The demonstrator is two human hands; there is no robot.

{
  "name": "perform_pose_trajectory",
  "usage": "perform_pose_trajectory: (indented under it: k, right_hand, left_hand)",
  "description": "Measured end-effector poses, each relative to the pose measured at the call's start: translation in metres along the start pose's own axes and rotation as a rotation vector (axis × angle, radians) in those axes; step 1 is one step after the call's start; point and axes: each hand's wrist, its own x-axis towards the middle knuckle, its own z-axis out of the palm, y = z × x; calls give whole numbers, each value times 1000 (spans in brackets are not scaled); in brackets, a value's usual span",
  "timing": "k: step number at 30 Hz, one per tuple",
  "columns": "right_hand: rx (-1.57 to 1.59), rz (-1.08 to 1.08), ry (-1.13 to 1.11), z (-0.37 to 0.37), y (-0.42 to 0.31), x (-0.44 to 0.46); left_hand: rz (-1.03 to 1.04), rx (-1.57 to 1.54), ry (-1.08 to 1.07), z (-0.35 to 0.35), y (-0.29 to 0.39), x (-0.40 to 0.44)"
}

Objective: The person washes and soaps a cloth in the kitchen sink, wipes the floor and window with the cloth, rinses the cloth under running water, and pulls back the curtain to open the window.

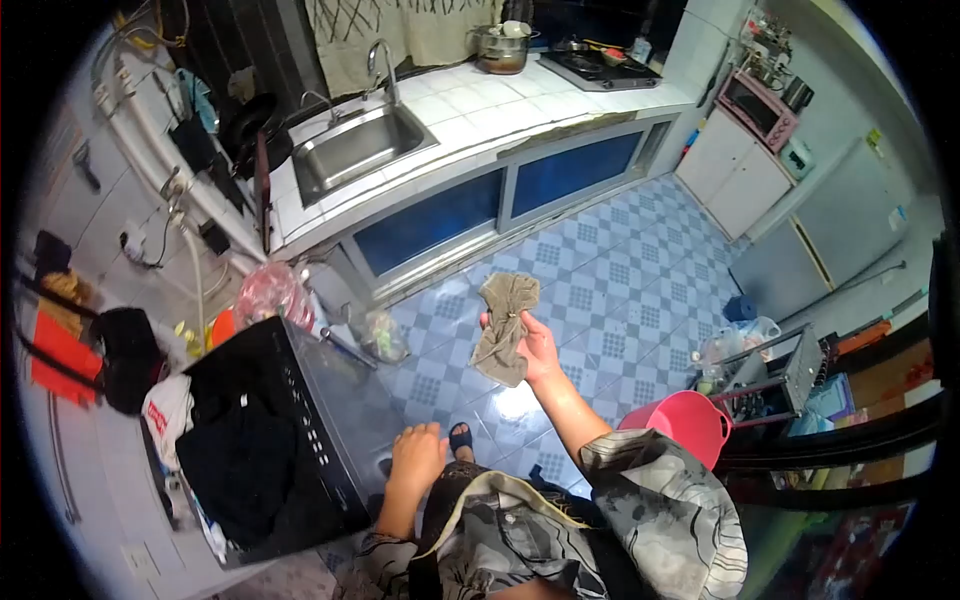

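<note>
My right hand (541,350) is closed on a greyish-brown cloth rag (508,325), held out in front of me above the tiled floor. The rag looks bunched at its middle and hangs out on both sides of the fingers. Lower and to the left, my left hand (418,456) is beside the black top-loading washing machine (335,410), with nothing seen in it. Its fingers look loosely extended. Black clothing (240,465) lies heaped on the machine's top.
A steel sink (360,150) is set in the white tiled counter (480,105), with a pot (502,50) and a gas stove (600,68) further along. A pink tub (680,425) stands at right, near a metal rack (785,375) and a fridge (840,225).
</note>
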Motion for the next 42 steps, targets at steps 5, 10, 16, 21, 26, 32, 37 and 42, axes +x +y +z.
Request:
perform_pose_trajectory:
  k: [5, 10, 16, 21, 26, 32, 37, 42]
  right_hand:
    - [33, -24, 69, 26, -2, 67]
    - [-16, -67, 85, 22, -39, 111]
    - [65, 27, 34, 21, -93, 193]
    - [-23, 238, -174, 49, -121, 278]
    - [24, 232, 21, 49, -123, 347]
    - [-39, 207, 54, 38, -110, 408]
    - [-35, 157, 56, 31, -89, 452]
    - [-7, 128, 98, 20, -82, 474]
  left_hand:
    - [169, 79, 123, -64, -37, 70]
    - [262, 66, 152, -97, -33, 140]
    - [354, -170, 507, -132, 3, 239]
    - [264, -288, 746, -181, 27, 318]
    - [193, -240, 895, -226, 25, 396]
    - [51, -62, 899, -245, -10, 453]
    - [79, -31, 892, -268, -54, 480]
    - [95, -153, 849, -283, -89, 491]
